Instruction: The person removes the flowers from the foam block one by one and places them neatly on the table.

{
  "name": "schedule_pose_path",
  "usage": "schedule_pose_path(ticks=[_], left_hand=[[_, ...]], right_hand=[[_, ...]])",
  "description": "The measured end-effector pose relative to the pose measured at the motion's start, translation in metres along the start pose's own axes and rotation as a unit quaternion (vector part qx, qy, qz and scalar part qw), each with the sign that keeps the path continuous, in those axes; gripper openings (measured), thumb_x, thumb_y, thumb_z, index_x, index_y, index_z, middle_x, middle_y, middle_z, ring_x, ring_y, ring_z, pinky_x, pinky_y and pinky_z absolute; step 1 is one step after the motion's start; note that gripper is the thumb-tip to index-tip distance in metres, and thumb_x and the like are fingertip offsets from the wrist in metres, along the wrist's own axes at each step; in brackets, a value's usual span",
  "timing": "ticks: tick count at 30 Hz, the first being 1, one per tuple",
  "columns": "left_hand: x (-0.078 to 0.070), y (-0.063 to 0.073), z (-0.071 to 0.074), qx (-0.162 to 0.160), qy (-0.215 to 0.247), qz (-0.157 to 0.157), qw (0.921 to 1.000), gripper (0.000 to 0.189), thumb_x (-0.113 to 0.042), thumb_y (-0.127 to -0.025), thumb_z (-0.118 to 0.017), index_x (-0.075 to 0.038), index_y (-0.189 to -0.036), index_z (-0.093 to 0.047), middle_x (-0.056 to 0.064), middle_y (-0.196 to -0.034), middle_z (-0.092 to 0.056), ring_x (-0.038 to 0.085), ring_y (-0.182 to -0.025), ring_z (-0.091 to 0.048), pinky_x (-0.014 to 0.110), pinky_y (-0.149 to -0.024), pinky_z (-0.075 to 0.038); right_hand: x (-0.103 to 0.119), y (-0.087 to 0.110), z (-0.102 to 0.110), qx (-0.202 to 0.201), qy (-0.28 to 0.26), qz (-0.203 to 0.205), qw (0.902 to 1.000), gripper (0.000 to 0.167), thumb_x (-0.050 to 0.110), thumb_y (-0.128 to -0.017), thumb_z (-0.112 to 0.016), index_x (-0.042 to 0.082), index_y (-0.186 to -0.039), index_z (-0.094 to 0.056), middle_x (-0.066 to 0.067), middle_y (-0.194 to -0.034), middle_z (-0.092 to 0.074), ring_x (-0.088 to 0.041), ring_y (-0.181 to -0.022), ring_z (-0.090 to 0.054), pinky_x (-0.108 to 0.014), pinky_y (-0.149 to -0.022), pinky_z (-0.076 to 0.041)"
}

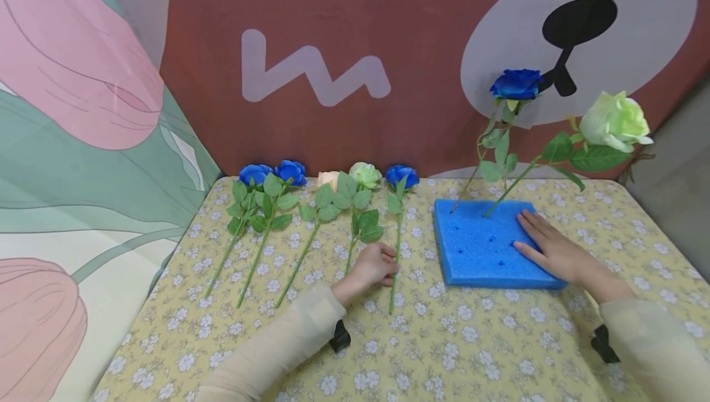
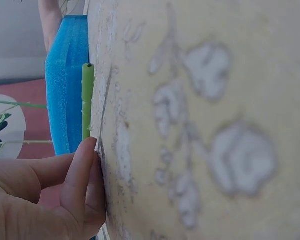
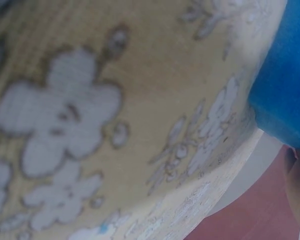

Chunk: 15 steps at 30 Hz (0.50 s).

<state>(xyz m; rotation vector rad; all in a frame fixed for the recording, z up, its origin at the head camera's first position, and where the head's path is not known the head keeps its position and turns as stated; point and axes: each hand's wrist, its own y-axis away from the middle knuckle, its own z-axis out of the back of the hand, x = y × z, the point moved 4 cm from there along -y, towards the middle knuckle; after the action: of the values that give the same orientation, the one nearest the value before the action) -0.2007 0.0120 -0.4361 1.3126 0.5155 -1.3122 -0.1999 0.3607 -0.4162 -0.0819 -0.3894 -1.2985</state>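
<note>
My left hand (image 1: 370, 264) pinches the green stem of a blue rose (image 1: 402, 177), which lies on the tablecloth with its bloom toward the wall. In the left wrist view, the cut end of that stem (image 2: 87, 102) sticks out past the thumb and fingers. With fingers spread, my right hand (image 1: 557, 253) rests on the right side of a blue foam block (image 1: 477, 269). Two flowers stand in the block's far part: an upright blue rose (image 1: 517, 85) and a pale green rose (image 1: 612, 123) leaning right. Several small holes show in the foam's top.
Left of my left hand lie two more blue roses (image 1: 291, 172), a peach rose (image 1: 328, 179) and a pale green rose (image 1: 365, 175), stems toward me. A flowered yellow cloth (image 1: 444, 346) covers the table. A printed wall (image 1: 333, 131) rises behind it.
</note>
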Motion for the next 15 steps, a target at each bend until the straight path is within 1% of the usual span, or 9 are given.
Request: schedule_pose_path(ticks=[4,10,15], left_hand=[[0.0,0.0,0.001,0.008,0.009,0.004,0.9999,0.025,0.002,-0.088,-0.064,0.004,-0.112,-0.059,0.015,-0.097,-0.064,0.019,-0.072,-0.066,0.027,-0.059,-0.06],[0.0,0.0,0.001,0.011,0.016,0.007,0.9998,0.026,0.002,-0.086,-0.065,0.004,-0.111,-0.059,0.015,-0.096,-0.064,0.02,-0.074,-0.066,0.027,-0.06,-0.06],[-0.001,0.002,0.003,0.016,0.021,0.006,0.9996,0.026,0.002,-0.087,-0.064,0.005,-0.113,-0.058,0.017,-0.098,-0.064,0.021,-0.076,-0.067,0.028,-0.062,-0.061]], right_hand=[[0.0,0.001,0.001,-0.006,0.002,0.0,1.0,0.076,0.046,-0.101,-0.038,0.0,-0.152,-0.007,-0.028,-0.158,-0.003,-0.05,-0.144,-0.003,-0.07,-0.109,-0.016],[0.004,0.002,0.0,-0.012,0.001,-0.01,0.9999,0.077,0.047,-0.101,-0.039,-0.002,-0.152,-0.009,-0.03,-0.157,-0.004,-0.05,-0.143,-0.003,-0.07,-0.11,-0.016],[0.014,0.006,0.001,-0.037,0.012,-0.018,0.9991,0.077,0.046,-0.101,-0.039,-0.01,-0.148,-0.016,-0.037,-0.152,-0.011,-0.054,-0.141,-0.008,-0.069,-0.109,-0.018]])
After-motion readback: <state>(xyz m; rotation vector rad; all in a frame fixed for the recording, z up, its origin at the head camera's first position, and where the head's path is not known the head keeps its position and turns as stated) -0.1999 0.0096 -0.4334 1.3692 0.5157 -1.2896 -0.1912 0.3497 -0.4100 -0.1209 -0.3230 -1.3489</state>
